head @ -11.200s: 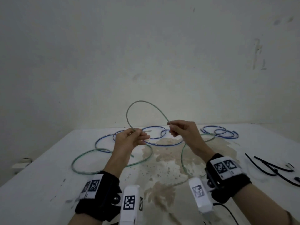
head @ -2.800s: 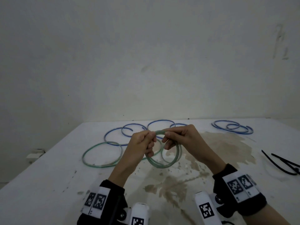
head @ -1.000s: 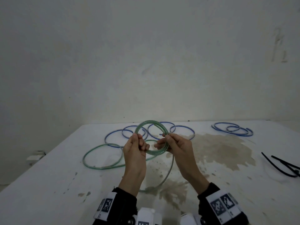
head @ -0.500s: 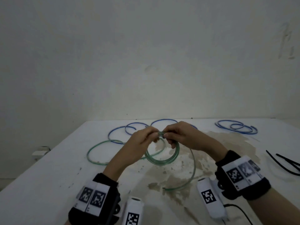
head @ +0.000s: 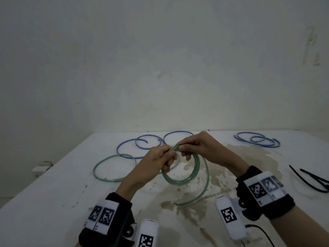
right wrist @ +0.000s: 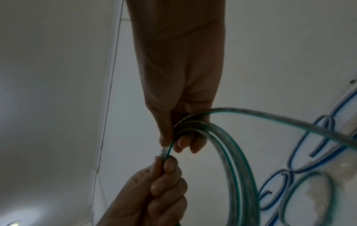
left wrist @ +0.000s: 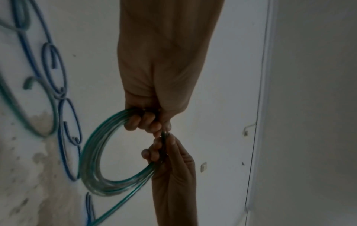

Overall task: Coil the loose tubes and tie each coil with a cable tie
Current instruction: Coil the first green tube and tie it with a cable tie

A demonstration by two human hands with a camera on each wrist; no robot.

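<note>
So I've got my left hand [head: 158, 158] and right hand [head: 197, 148] both pinched on the green tube coil [head: 183, 177] above the table [head: 53, 202]; its tail still hangs loose, the blue tubes [head: 142, 143] lie uncoiled, cable ties [head: 309, 179] untouched

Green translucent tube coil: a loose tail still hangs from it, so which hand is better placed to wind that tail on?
Right, probably. The loose tail leaves the green translucent tube coil on the right hand side, while the left hand pinches the gathered loops and can keep its grip.
</note>
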